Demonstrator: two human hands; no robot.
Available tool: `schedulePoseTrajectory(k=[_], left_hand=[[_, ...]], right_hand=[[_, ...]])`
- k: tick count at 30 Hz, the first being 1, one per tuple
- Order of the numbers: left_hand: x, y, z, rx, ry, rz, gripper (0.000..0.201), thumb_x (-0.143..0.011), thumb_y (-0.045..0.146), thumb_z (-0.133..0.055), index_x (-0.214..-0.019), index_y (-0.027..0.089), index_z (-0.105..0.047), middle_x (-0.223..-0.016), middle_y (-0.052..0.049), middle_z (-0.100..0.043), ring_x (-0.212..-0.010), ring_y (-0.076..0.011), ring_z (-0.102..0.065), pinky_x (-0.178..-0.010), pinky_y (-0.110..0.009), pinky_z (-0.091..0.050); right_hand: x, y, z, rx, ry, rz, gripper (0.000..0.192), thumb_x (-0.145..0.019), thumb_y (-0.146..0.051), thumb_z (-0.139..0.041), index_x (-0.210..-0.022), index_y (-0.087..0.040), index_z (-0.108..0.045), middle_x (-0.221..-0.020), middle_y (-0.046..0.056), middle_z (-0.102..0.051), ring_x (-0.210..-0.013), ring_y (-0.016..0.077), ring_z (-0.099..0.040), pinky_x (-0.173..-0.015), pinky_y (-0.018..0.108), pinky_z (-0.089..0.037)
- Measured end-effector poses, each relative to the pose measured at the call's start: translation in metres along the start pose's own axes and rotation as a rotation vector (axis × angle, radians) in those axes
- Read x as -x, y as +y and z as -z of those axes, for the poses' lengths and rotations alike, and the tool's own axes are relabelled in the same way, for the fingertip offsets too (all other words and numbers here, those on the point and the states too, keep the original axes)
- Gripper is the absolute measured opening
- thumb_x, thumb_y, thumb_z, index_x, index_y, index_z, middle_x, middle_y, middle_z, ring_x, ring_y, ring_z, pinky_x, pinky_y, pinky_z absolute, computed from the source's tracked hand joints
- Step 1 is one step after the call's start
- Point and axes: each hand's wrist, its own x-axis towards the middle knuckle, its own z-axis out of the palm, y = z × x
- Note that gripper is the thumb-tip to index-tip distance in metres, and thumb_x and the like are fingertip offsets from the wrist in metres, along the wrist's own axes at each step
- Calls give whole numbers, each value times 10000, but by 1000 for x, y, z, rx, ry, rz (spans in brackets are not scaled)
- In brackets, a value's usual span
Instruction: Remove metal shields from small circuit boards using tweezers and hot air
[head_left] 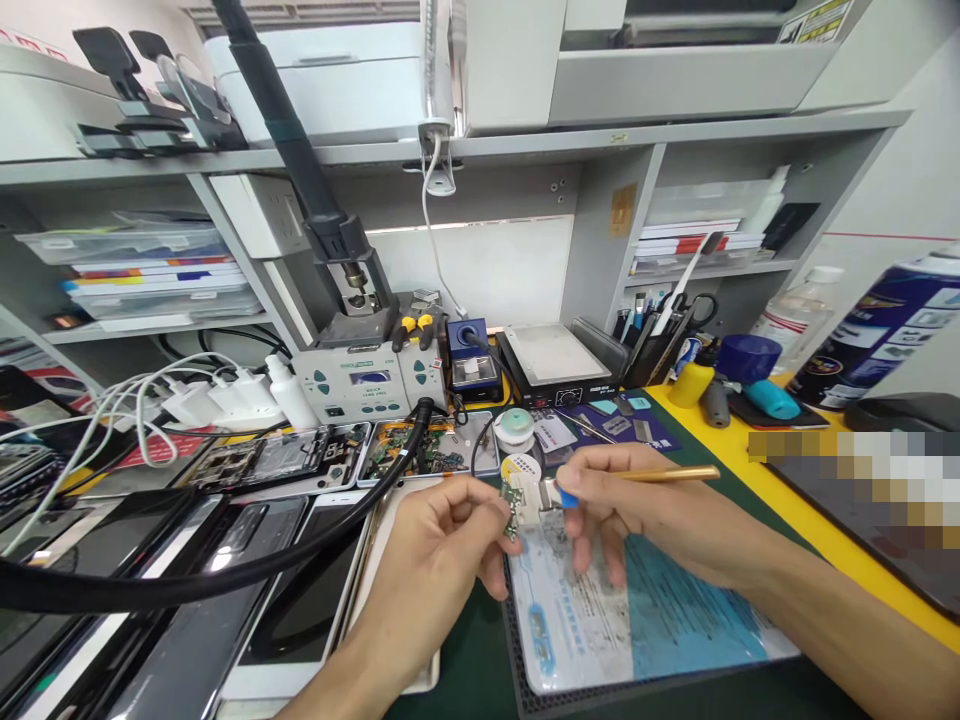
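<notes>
My left hand [457, 530] pinches a small green circuit board [513, 510] by its edge, between thumb and fingers. Facing it, my right hand [630, 510] grips a slim gold-handled tool [679, 474] like a pen. The tool has a blue part near my fingertips and what looks like a flat metal end, pointing left toward the board. I cannot tell whether it touches the board. Beneath both hands lies a blue and white printed mat [585, 610], stained with dark marks. Just beyond the board are a yellow-white round label [520, 468] and a round spool [514, 428].
Several phones [307, 580] lie at the left, crossed by a thick black hose [225, 585]. A soldering station [367, 385] and a heating plate [559, 355] stand behind. Opened phone parts [427, 445] sit in a tray. Bottles and a spray can [877, 325] stand at the right.
</notes>
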Motion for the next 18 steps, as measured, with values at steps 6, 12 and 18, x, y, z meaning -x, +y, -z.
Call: schedulePoseTrajectory(k=[6,12,18], left_hand=[[-2,-3,0,22,-11,-20,265,-829,395,-680,-750,144,-649,-664,-26,-700,-449,-89,-567,-518,-201,-452],[-1,-4,-1,-18,-15,-24,284,-851,412,-670,-762,143,-646,-699,-33,-711,-456,-83,-563,-525,-205,-447],[0,-3,-2,-60,-24,-28,287,-863,418,-659,-770,147,-637,-678,-21,-694,-477,-91,-566,-542,-213,-448]], right_hand=[[0,-5,-3,-16,43,4,408,-814,-518,-807,-834,-142,-649,-773,66,-701,-635,180,-706,-470,211,-553],[1,-6,-2,-11,62,30,423,-801,-523,-816,-809,-135,-650,-738,58,-687,-629,177,-700,-478,212,-552],[1,-5,-1,-26,47,25,404,-814,-507,-810,-805,-135,-652,-732,41,-667,-632,178,-708,-468,198,-529]])
